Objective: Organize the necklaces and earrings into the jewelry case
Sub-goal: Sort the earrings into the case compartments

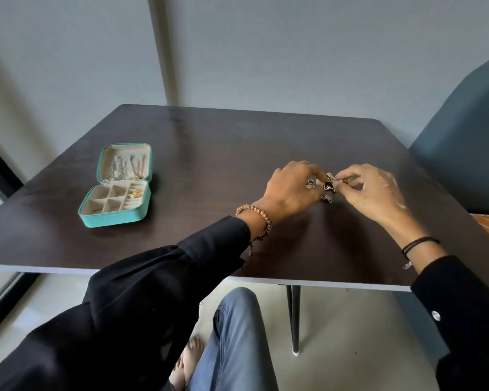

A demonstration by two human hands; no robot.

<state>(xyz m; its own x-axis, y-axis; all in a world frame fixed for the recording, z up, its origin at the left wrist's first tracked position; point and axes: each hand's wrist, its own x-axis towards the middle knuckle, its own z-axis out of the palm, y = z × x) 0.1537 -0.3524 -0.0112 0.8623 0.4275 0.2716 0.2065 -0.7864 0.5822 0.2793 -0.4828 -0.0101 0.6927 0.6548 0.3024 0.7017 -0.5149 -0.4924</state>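
Near the left edge of the dark brown wooden table (pixel 209 153) sat a small teal zip-round jewelry case (pixel 112 219), lying open with its lid folded back toward the far edge. Thin silver and gold necklaces (pixel 124 168) hung against the lid's cream lining, and gold earrings (pixel 135 194) filled one right-hand compartment of the divided tray. Well apart, toward the right edge, the left hand (pixel 288 193), with a wooden bead bracelet (pixel 256 214) at its wrist, had its fingers curled, pinching a small jewellery cluster (pixel 328 185) of pale metal with a dark red stone. One loose pale metal piece (pixel 327 198) lay on the table just below. The right hand (pixel 370 193), a black cord band (pixel 418 244) on its wrist, pinched the same cluster between thumb and forefinger. A blue-grey upholstered chair (pixel 463 150) stood beyond the right edge.
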